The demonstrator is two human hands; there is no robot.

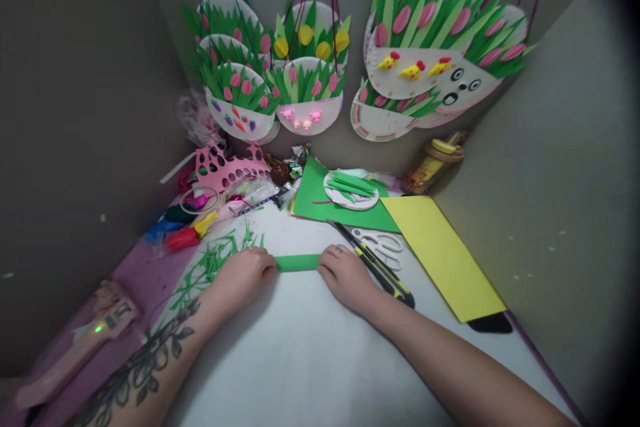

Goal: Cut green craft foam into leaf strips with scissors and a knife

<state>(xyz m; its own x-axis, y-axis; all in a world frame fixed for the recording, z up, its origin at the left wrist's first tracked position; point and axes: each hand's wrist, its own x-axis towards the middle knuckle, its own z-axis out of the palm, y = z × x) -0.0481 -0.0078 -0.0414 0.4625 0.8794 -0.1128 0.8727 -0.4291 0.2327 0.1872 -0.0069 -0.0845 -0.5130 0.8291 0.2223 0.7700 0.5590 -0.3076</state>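
Observation:
A narrow strip of green paper lies level over the white work surface. At its left end, my left hand is closed, fingers pinched on the paper. My right hand grips the other end, its fingers also closed. Close beside my right hand are a black and yellow utility knife and white-handled scissors. Thin green paper scraps lie scattered to the left of my left hand.
Behind the hands, a white paper plate with cut green strips rests on a green sheet. A yellow sheet lies right. A pink glue gun with a green light sits left. Decorated plate baskets hang above.

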